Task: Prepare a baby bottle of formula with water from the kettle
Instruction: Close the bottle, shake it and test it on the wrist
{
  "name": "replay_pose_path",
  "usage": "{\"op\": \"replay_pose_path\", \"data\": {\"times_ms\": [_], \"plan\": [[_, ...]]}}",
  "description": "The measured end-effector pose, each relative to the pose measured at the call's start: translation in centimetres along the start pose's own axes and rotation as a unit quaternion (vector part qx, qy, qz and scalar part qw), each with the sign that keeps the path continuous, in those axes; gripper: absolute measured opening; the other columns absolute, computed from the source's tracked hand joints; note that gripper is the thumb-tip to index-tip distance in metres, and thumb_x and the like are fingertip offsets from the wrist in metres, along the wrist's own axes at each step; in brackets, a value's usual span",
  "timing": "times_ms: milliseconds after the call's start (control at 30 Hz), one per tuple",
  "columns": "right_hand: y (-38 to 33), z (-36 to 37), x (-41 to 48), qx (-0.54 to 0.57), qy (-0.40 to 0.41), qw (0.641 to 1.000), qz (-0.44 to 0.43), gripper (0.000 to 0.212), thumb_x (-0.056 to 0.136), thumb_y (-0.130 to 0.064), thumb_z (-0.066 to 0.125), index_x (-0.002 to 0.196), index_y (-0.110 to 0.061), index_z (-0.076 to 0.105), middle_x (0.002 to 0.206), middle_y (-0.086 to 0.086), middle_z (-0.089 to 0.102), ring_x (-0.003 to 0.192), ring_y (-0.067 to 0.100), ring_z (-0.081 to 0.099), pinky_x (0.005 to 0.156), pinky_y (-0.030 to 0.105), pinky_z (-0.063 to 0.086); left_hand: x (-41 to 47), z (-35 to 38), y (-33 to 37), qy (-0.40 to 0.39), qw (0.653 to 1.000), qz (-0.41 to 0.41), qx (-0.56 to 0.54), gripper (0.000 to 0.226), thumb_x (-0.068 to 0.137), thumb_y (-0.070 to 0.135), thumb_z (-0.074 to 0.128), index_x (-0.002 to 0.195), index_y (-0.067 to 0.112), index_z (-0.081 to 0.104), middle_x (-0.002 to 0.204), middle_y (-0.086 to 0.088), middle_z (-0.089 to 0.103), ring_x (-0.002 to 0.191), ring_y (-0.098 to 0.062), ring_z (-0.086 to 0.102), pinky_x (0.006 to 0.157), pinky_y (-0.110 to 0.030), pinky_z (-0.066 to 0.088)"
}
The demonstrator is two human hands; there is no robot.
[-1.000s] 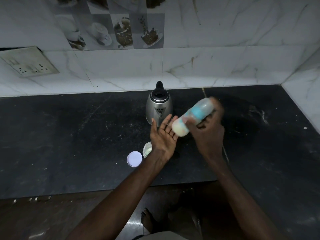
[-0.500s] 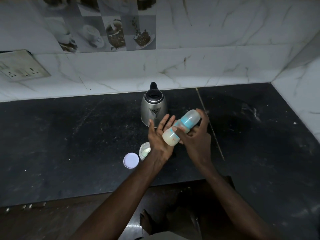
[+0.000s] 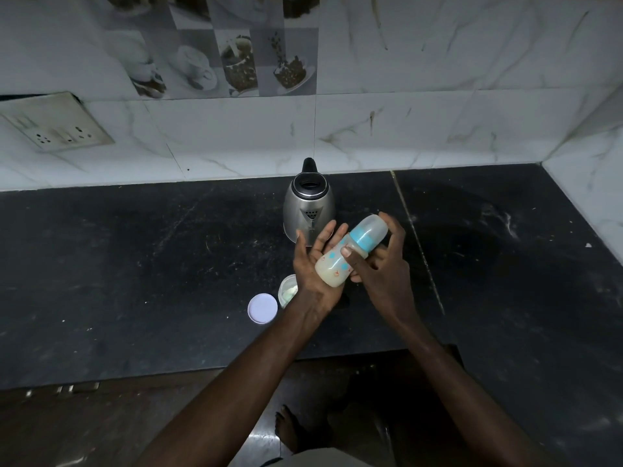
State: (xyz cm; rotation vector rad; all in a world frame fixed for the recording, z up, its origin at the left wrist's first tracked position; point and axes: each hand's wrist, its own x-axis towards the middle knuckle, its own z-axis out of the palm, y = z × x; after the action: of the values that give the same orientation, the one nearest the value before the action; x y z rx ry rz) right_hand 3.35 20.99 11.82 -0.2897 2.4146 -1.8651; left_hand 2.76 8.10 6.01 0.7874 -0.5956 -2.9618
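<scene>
**Bottle [image 3: 332, 271] gripped by right hand [image 3: 381, 274], base on flat left hand [image 3: 315, 269]**

Left of the grip: white lid [image 3: 262, 308] flat on dark counter [image 3: 135, 264], uncovered tub [image 3: 287, 288] just beside it, partly behind the left wrist. Left hand fingers straight, spread, palm up. Right thumb and fingers curl round the milky, tilted bottle, cap up-right. Kettle [image 3: 308, 205] stands just behind the grip.
</scene>
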Motion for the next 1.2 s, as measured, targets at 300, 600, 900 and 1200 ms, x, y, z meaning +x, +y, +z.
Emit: {"op": "replay_pose_path", "data": {"times_ms": [300, 600, 900, 1200], "plan": [[-2.5, -0.6, 1.1, 0.039, 0.169, 0.982, -0.070, 0.080, 0.086, -0.032, 0.084, 0.148, -0.032, 0.034, 0.122, -0.009, 0.066, 0.101, 0.012, 0.074, 0.079, 0.046, 0.065, 0.6, -1.1, 0.2, 0.046, 0.997, 0.037, 0.049, 0.071, 0.100, 0.068, 0.042, 0.131, 0.011, 0.070, 0.130, -0.015, 0.073, 0.124, -0.028, 0.066, 0.112, -0.042, 0.046], [-2.8, -1.0, 1.2, 0.008, 0.179, 0.982, -0.052, 0.084, 0.084, -0.043, 0.083, 0.150, -0.028, 0.032, 0.127, -0.001, 0.067, 0.099, 0.011, 0.075, 0.075, 0.046, 0.065, 0.5, -0.8, 0.1, 0.046, 0.997, 0.031, 0.044, 0.073, 0.100, 0.068, 0.041, 0.137, 0.009, 0.066, 0.137, -0.016, 0.069, 0.129, -0.030, 0.064, 0.115, -0.044, 0.045], [-0.5, -0.4, 0.4, -0.054, 0.062, 0.997, 0.002, 0.081, 0.084, -0.036, 0.085, 0.147, -0.037, 0.034, 0.126, 0.001, 0.070, 0.096, 0.012, 0.075, 0.075, 0.038, 0.066, 0.0, -0.4, -0.9, 0.036, 0.999, 0.003, 0.019, 0.073, 0.100, 0.065, 0.044, 0.139, 0.007, 0.063, 0.143, -0.019, 0.065, 0.140, -0.039, 0.055, 0.106, -0.049, 0.050], [1.2, 0.6, -0.3, 0.001, 0.024, 0.999, 0.032, 0.082, 0.088, -0.038, 0.082, 0.151, -0.043, 0.028, 0.138, -0.005, 0.062, 0.112, 0.011, 0.071, 0.083, 0.046, 0.065, -0.7, -0.4, -1.3, 0.025, 0.999, -0.004, 0.024, 0.075, 0.099, 0.066, 0.047, 0.145, 0.010, 0.060, 0.145, -0.016, 0.064, 0.137, -0.038, 0.058, 0.115, -0.051, 0.043]]}}
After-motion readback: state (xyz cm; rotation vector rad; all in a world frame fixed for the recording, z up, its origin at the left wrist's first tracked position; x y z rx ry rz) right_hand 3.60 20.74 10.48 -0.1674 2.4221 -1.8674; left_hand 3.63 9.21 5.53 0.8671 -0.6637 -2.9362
